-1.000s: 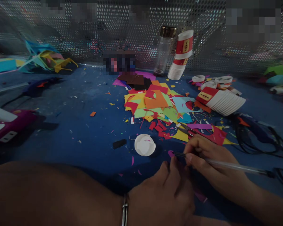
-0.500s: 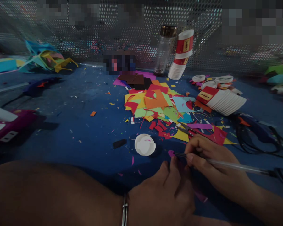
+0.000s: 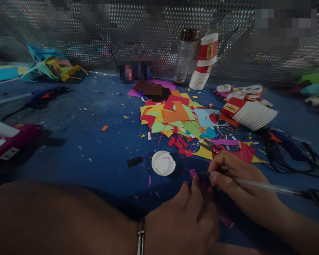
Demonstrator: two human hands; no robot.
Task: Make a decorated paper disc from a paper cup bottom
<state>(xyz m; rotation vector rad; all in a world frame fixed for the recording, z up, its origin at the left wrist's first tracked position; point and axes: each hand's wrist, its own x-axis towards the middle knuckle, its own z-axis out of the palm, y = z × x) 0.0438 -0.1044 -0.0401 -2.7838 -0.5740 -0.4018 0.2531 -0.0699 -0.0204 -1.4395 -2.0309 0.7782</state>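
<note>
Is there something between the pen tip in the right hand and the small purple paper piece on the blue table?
Nothing visible does. The right hand holds the pen, and its tip lies right beside the purple paper piece on the blue table. The left hand has its fingertips close below, not between them.

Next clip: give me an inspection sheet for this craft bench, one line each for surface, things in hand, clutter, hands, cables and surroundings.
Surface: blue table top, sprinkled with tiny paper bits.
Things in hand: clear pen, its tip at a small purple paper piece.
Clutter: pile of coloured paper scraps; white round lid; scissors; stacked paper cups, one stack lying, one leaning; clear bottle; glue gun.
Hands: right hand grips the pen; left hand, bracelet at the wrist, rests fingertips by the purple piece.
Cables: black cables coiled at the right.
Surroundings: perforated metal screen behind the table.
</note>
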